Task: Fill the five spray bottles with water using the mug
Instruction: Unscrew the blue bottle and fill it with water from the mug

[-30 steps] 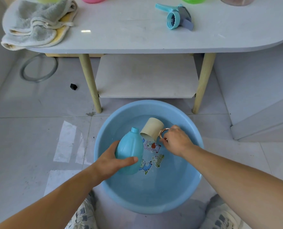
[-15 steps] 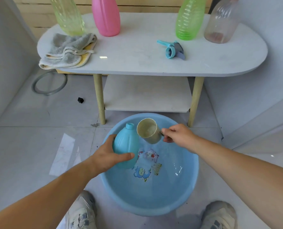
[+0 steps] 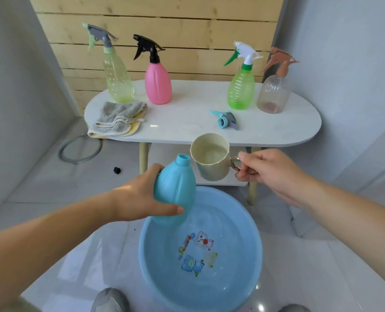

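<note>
My left hand [image 3: 139, 197] grips an open light-blue bottle [image 3: 175, 188], tilted slightly, above the rim of a blue basin [image 3: 250, 262] holding water. My right hand [image 3: 270, 174] holds a cream mug [image 3: 211, 157] by its handle, just right of the bottle's neck, with water inside. The bottle's blue spray head [image 3: 225, 119] lies on the white table [image 3: 187, 122]. Behind it stand a yellow-green bottle [image 3: 117, 79], a pink bottle [image 3: 157, 84], a green bottle [image 3: 241, 88] and a clear bottle [image 3: 273, 93], all capped.
A folded grey towel [image 3: 117, 119] lies at the table's left end. A grey ring [image 3: 81, 149] and a small black piece [image 3: 117, 170] lie on the tiled floor. My shoes [image 3: 110, 300] flank the basin's near edge.
Both hands rose out of the basin, lifting the blue bottle and the mug with water. My view tilted up, so the whole table and all the bottles now show.
</note>
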`<state>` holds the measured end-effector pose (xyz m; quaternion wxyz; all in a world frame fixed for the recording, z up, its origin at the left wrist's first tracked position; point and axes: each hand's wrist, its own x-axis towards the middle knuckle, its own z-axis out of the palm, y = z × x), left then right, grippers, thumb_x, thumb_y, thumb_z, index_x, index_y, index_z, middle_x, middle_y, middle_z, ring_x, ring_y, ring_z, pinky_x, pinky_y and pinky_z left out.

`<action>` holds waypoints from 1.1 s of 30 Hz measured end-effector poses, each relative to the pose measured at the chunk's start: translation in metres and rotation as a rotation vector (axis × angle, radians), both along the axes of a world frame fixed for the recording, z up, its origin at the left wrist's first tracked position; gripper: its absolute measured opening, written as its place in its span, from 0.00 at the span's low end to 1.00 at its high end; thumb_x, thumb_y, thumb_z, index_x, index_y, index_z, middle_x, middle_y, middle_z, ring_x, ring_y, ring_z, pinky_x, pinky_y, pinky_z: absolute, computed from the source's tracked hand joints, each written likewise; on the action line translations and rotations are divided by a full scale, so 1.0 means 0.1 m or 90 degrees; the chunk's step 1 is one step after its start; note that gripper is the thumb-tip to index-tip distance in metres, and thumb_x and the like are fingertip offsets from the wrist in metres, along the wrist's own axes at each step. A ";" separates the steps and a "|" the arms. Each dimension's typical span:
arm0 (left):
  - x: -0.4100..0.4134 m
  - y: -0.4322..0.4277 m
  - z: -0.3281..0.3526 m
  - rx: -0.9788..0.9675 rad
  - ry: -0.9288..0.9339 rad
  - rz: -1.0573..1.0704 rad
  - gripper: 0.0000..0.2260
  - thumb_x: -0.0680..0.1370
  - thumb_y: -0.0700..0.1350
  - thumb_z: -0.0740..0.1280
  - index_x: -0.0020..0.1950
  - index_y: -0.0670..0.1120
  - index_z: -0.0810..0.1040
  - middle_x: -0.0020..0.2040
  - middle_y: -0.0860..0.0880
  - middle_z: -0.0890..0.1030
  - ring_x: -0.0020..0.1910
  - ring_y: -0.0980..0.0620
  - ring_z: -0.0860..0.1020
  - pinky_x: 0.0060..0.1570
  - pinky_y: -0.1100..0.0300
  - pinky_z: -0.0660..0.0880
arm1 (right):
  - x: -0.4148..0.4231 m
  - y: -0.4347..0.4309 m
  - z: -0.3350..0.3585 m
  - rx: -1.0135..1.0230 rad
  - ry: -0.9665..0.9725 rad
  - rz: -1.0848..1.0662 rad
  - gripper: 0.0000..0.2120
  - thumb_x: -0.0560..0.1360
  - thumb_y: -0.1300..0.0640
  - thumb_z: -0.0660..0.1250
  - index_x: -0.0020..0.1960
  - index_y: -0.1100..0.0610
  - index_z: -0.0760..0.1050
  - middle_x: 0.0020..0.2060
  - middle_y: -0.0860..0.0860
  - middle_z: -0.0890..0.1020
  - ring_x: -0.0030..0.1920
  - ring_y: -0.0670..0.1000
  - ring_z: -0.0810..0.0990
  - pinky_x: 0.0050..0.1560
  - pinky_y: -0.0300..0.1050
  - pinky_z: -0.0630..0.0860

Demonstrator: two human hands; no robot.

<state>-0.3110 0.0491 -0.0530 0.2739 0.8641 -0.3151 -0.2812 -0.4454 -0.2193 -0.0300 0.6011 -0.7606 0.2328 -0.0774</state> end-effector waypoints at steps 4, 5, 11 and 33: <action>-0.05 0.01 0.15 -0.075 0.005 -0.023 0.45 0.59 0.66 0.81 0.73 0.64 0.65 0.58 0.62 0.81 0.55 0.61 0.82 0.54 0.60 0.82 | -0.05 0.07 0.26 -0.042 -0.039 -0.019 0.19 0.80 0.52 0.66 0.35 0.62 0.80 0.32 0.54 0.84 0.47 0.60 0.85 0.58 0.54 0.81; -0.07 0.01 0.16 -0.087 0.007 -0.027 0.43 0.61 0.65 0.82 0.72 0.64 0.67 0.58 0.62 0.82 0.54 0.63 0.82 0.54 0.60 0.82 | -0.06 0.09 0.29 -0.048 -0.047 -0.023 0.19 0.80 0.52 0.66 0.35 0.62 0.80 0.32 0.53 0.84 0.46 0.60 0.86 0.59 0.54 0.80; -0.12 -0.06 0.06 -0.110 0.033 -0.033 0.40 0.59 0.65 0.81 0.67 0.63 0.69 0.57 0.59 0.81 0.54 0.61 0.82 0.54 0.57 0.83 | -0.06 0.08 0.35 -0.114 -0.077 -0.022 0.19 0.79 0.49 0.67 0.34 0.58 0.81 0.33 0.52 0.85 0.46 0.59 0.85 0.61 0.60 0.78; -0.14 -0.23 -0.12 -0.165 0.071 -0.007 0.42 0.58 0.63 0.80 0.69 0.63 0.67 0.58 0.57 0.81 0.56 0.56 0.83 0.54 0.51 0.84 | -0.13 0.14 0.52 -0.314 -0.133 -0.009 0.16 0.78 0.48 0.66 0.35 0.53 0.82 0.35 0.53 0.85 0.44 0.61 0.82 0.51 0.51 0.76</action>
